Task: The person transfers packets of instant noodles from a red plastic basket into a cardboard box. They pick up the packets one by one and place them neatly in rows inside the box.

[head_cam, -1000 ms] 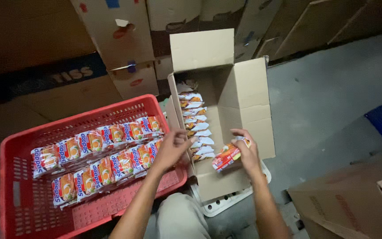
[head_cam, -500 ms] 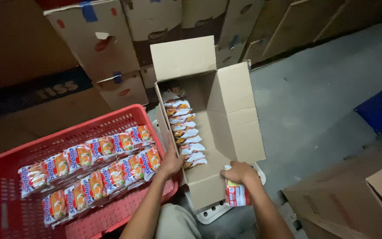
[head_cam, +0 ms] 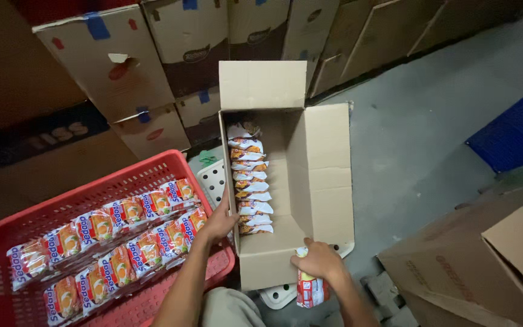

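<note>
1. Across the upper left and top of the frame, a wall of stacked cardboard cartons [head_cam: 116, 66] fills the background, some marked with blue tape.
2. At the lower left, a red plastic crate [head_cam: 7, 233] holds two rows of snack packets [head_cam: 122, 239], lying side by side.
3. At the centre, an open cardboard box [head_cam: 322, 175] stands with its flaps spread; a single column of packets [head_cam: 248, 181] runs along its left inner wall, while the right part of its floor is bare.
4. At the lower right, another brown carton [head_cam: 485, 266] sits on the grey floor, with a blue crate [head_cam: 516, 130] at the right edge above it.
5. Just below the open box, the right hand [head_cam: 317, 261] is closed around one snack packet [head_cam: 310, 290], which hangs upright below the fingers, outside the box's near wall.
6. Between crate and box, the left hand [head_cam: 219, 223] rests with fingers loosely curled at the box's left wall, just beside the nearest crate packets; whether it grips the wall cannot be told.
</note>
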